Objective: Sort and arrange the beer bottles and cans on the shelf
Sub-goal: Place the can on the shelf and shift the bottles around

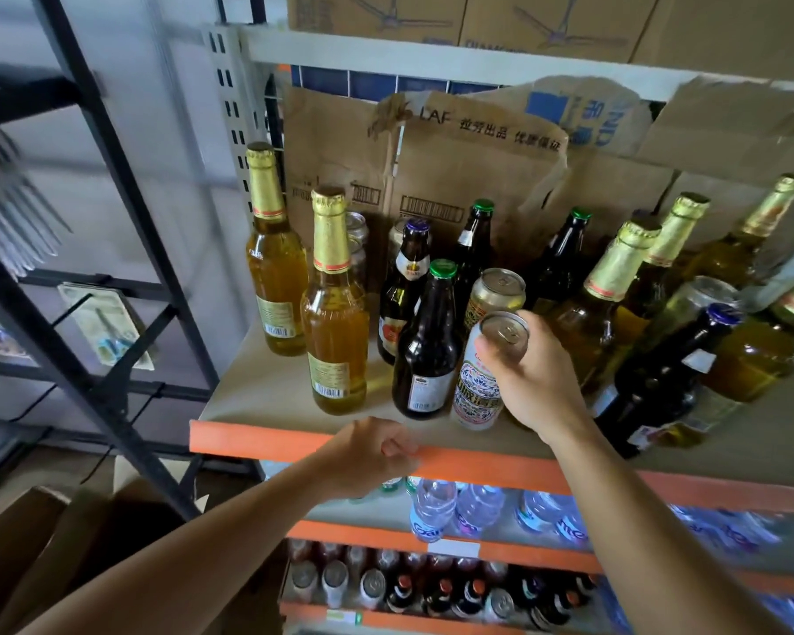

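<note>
My right hand [537, 373] grips the white patterned can [475, 396] round its top, fingers curled. The can stands upright near the shelf front, just beside the green-capped brown bottle [427, 346]. My left hand [372, 456] is fisted, holding nothing, against the orange shelf edge [257, 440]

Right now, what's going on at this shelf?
A person is sorting beer on a shelf. Their right hand grips an upright white patterned can by its top, at the shelf's front beside a dark green-capped bottle. The left hand is curled at the orange shelf edge, holding no bottle or can. Gold-foiled bottles stand on both sides, with dark bottles and a gold can between.
</note>
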Tool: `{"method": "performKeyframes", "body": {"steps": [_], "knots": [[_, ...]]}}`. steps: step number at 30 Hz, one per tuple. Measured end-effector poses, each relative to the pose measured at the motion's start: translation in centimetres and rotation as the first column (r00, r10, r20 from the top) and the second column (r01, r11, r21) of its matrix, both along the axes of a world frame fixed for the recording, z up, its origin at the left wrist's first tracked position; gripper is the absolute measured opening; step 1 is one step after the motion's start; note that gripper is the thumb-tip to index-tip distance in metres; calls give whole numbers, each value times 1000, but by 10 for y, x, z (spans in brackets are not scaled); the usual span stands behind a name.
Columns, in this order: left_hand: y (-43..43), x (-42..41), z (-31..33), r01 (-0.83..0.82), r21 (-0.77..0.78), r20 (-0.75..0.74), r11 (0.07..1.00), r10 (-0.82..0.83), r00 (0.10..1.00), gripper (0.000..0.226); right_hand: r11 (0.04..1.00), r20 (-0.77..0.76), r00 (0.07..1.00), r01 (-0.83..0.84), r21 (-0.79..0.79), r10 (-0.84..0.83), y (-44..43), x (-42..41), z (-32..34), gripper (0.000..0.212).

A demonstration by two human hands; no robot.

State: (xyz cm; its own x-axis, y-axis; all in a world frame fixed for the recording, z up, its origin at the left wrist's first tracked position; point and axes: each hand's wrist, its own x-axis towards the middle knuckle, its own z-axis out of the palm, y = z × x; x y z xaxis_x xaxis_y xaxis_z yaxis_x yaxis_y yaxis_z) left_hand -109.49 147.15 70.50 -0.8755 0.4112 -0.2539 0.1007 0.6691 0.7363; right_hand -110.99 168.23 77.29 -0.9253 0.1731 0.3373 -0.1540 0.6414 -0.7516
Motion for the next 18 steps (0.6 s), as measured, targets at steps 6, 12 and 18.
{"method": "performKeyframes", "body": {"steps": [6,12,18], "knots": [[-22,3,3,-34,17,49,999,33,998,22,960,-214,977,51,276,9,3,-4,8,44],[-20,6,14,5,61,44,998,-8,999,9,964,-410,912,101,248,10,-8,16,7,29],[20,12,23,115,115,75,987,-124,989,9,996,-346,938,-1,85,30,11,42,8,11]]}}
